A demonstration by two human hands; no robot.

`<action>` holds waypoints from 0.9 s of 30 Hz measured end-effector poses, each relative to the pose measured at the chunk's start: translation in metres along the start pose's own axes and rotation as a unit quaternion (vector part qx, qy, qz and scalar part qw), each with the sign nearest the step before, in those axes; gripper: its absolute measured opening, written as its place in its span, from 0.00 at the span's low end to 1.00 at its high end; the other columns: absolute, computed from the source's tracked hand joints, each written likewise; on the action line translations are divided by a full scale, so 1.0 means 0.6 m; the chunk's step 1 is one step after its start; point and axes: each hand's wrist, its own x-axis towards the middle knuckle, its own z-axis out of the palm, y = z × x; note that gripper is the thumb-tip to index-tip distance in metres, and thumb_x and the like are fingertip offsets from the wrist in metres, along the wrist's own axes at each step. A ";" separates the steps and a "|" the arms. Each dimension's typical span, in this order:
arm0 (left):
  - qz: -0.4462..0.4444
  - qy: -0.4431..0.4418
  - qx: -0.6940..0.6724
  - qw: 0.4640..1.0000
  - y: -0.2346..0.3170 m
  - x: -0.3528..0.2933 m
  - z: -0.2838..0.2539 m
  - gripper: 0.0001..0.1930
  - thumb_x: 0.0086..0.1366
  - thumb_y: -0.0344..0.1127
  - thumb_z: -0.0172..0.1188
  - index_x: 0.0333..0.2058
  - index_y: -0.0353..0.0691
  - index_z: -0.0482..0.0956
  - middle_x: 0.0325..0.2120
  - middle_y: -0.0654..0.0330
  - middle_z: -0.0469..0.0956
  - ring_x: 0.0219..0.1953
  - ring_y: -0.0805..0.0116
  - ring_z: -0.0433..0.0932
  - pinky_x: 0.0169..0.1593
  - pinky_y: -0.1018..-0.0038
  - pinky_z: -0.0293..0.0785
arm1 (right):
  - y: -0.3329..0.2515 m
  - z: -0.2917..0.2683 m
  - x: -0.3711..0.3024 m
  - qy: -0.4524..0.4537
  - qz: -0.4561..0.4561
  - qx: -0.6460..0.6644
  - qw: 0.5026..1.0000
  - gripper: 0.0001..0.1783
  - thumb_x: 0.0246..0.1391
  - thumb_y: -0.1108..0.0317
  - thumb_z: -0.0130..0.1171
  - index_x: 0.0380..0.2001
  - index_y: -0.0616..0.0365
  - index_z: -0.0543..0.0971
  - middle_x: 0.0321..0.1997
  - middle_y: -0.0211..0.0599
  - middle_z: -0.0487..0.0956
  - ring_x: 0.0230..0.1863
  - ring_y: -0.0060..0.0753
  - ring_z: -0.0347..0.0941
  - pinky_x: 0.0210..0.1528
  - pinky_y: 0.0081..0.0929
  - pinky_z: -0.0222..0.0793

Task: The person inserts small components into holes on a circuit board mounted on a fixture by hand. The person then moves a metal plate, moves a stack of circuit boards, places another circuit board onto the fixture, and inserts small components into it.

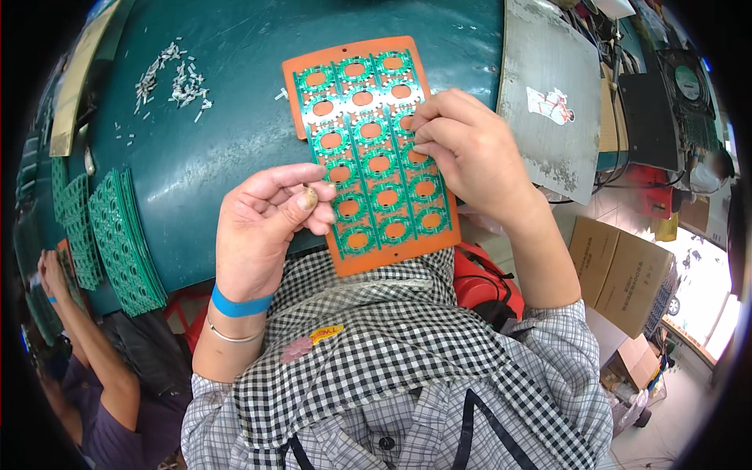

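Observation:
A panel of green circuit boards [376, 131] with round cut-outs lies on an orange backing plate [368, 265], which overhangs the table's near edge. Beside its left edge is my left hand [270, 207], thumb near the curled fingers; anything small between them is too hard to see. My right hand [474, 145] is over the panel's right side. Its thumb and forefinger are pinched close to the board, and whatever they hold is hidden. Small white pieces [188, 84] are scattered at the far left of the table, and one white piece [281, 94] lies beside the plate.
Stacked green circuit panels [125, 243] stand at the left of the green table [251, 59]. A grey metal sheet [548, 149] is at right, with cables beyond it. Cardboard boxes [619, 274] sit at the lower right. Another person's arm [98, 352] shows at left.

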 end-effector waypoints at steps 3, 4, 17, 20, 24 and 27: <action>-0.004 -0.021 -0.013 1.000 -0.004 0.002 -0.002 0.12 0.68 0.26 0.57 0.48 0.28 0.76 0.38 0.50 0.82 0.34 0.68 0.82 0.38 0.77 0.81 | 0.000 -0.010 0.002 -0.011 0.024 0.009 1.000 0.09 0.37 0.78 0.68 0.28 0.62 0.82 0.34 0.35 0.79 0.39 0.41 0.76 0.40 0.34 0.75; 0.000 -0.038 -0.041 0.998 -0.004 0.002 -0.003 0.11 0.68 0.26 0.57 0.47 0.28 0.76 0.38 0.49 0.82 0.35 0.67 0.83 0.39 0.76 0.82 | -0.003 -0.015 0.006 -0.022 0.037 0.002 0.999 0.09 0.37 0.77 0.69 0.28 0.61 0.82 0.34 0.34 0.79 0.39 0.40 0.76 0.40 0.34 0.74; -0.059 -0.058 -0.099 0.992 0.011 0.003 0.023 0.07 0.69 0.31 0.59 0.42 0.36 0.76 0.35 0.58 0.82 0.32 0.75 0.79 0.32 0.82 0.74 | -0.098 0.031 0.024 0.108 -0.079 0.101 0.986 0.13 0.35 0.76 0.69 0.29 0.60 0.80 0.34 0.33 0.77 0.34 0.39 0.74 0.34 0.32 0.71; -0.079 -0.058 -0.126 0.987 0.005 0.003 0.025 0.06 0.69 0.32 0.59 0.41 0.37 0.77 0.34 0.61 0.81 0.31 0.76 0.78 0.32 0.82 0.73 | -0.095 0.036 0.023 0.131 -0.126 0.068 0.981 0.13 0.34 0.77 0.69 0.29 0.61 0.80 0.35 0.35 0.78 0.33 0.39 0.73 0.33 0.32 0.71; -0.091 -0.052 -0.144 0.984 0.008 0.003 0.026 0.07 0.69 0.28 0.58 0.42 0.32 0.78 0.32 0.61 0.81 0.32 0.77 0.77 0.34 0.81 0.74 | -0.097 0.037 0.026 0.134 -0.118 0.081 0.981 0.13 0.35 0.78 0.69 0.28 0.61 0.79 0.35 0.37 0.78 0.33 0.40 0.74 0.33 0.32 0.71; -0.076 -0.048 -0.123 0.988 0.003 0.003 0.028 0.07 0.69 0.27 0.58 0.42 0.32 0.78 0.32 0.60 0.81 0.32 0.77 0.77 0.35 0.80 0.75 | -0.097 0.036 0.025 0.128 -0.082 0.113 0.982 0.12 0.36 0.78 0.68 0.29 0.61 0.79 0.35 0.37 0.79 0.33 0.39 0.74 0.34 0.32 0.71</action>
